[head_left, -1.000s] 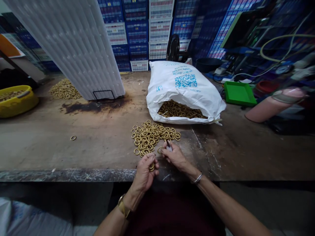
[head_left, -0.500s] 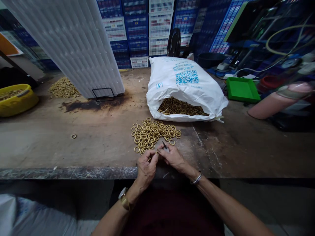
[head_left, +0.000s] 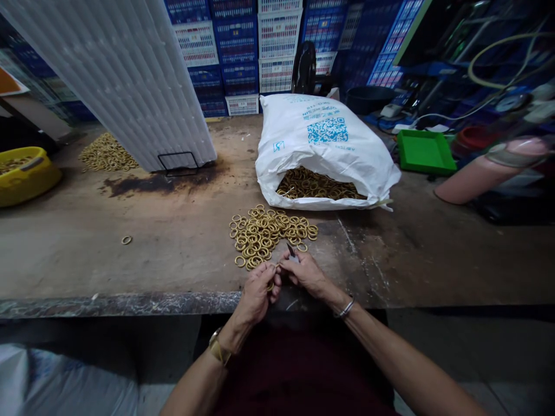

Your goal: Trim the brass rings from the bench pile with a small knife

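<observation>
The person is sitting at the near edge of a worn workbench (head_left: pixel 108 303), and both hands are meeting just in front of the body. The left hand (head_left: pixel 255 294) is curling its fingers around a brass ring (head_left: pixel 271 284), pinching it at the fingertips. The right hand (head_left: pixel 306 273) is gripping a small dark-tipped tool (head_left: pixel 291 252), whose tip is sticking up past the knuckles; its exact kind cannot be told. The ring is sitting between the two hands, just over the near part of the bench. Just beyond the hands, a loose pile of brass rings (head_left: pixel 269 234) is lying on the bench. Behind it a white sack (head_left: pixel 325 144) is lying open toward the person, showing more rings inside. A stray ring (head_left: pixel 126 240) is lying well off to the left.
</observation>
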Action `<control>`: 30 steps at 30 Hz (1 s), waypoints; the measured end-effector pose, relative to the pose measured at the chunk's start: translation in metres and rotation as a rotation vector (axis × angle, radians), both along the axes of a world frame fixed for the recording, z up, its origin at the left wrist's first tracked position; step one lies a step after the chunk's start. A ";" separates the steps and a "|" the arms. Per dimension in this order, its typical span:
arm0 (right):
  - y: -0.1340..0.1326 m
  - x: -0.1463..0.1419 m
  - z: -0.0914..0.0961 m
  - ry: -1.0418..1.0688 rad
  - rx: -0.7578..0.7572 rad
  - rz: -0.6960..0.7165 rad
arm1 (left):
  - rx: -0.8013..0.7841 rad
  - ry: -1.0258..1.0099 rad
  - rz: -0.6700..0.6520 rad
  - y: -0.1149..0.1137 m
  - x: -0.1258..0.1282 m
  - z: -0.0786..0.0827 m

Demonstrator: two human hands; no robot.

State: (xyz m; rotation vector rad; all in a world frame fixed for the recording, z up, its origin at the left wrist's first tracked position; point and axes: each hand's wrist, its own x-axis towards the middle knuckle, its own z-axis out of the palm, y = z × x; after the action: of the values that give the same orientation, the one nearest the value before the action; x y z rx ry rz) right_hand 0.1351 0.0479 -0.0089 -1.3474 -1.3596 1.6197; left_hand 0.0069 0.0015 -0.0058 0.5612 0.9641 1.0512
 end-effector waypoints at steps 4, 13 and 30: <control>0.001 0.003 0.000 -0.174 0.140 -0.033 | 0.002 -0.012 0.029 -0.001 0.000 0.002; -0.011 0.009 -0.004 -0.547 0.601 0.320 | 0.128 0.207 0.051 -0.002 0.000 -0.009; 0.003 0.032 -0.007 -0.997 0.563 0.240 | 0.092 -0.011 -0.067 -0.010 0.001 0.004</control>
State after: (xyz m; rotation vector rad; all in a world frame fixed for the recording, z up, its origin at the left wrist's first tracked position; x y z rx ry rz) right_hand 0.1670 0.0507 -0.0157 -1.7105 -2.3795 0.5067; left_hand 0.0078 -0.0089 -0.0022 0.6587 0.8842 1.0413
